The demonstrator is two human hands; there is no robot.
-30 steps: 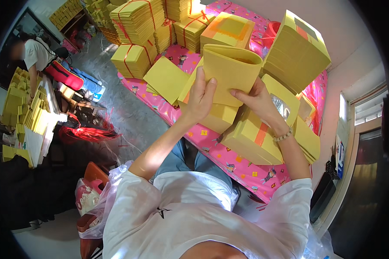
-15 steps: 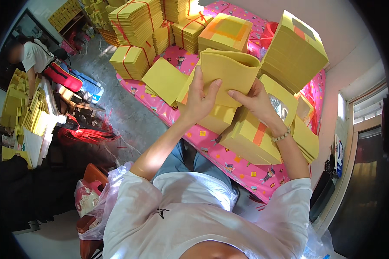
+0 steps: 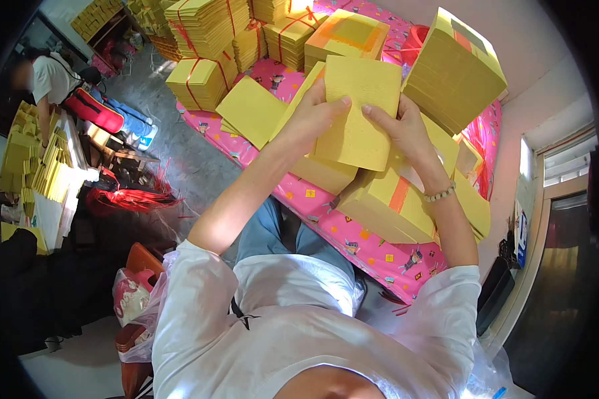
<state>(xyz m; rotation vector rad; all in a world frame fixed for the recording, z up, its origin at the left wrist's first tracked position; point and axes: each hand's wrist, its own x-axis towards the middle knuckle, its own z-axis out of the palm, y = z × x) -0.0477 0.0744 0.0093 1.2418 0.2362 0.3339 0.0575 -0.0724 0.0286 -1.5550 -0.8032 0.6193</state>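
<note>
Between my two hands is a thin wad of yellow paper [image 3: 358, 143], lying flat with its broad face toward me. My left hand [image 3: 318, 114] grips its left edge, thumb on the top face and fingers behind. On the opposite edge my right hand [image 3: 406, 130] holds it the same way, a beaded bracelet on the wrist. Below the wad, a yellow paper stack [image 3: 326, 174] is partly covered by it. Just right of that, another stack [image 3: 383, 209] with an orange band lies beneath my right forearm. Some loose yellow sheets [image 3: 251, 110] rest left of my left hand.
A pink patterned cloth [image 3: 353, 229] covers the table. Yellow bundles tied with red ribbon [image 3: 203, 80] stand at the back left. A tall stack [image 3: 449, 80] leans at the right near a red bucket [image 3: 416, 41]. Far left, another person [image 3: 60, 83] bends over a paper-covered table.
The yellow paper was bent over into a loose fold and is now flattened out. Both hands have shifted slightly, still gripping its sides.
</note>
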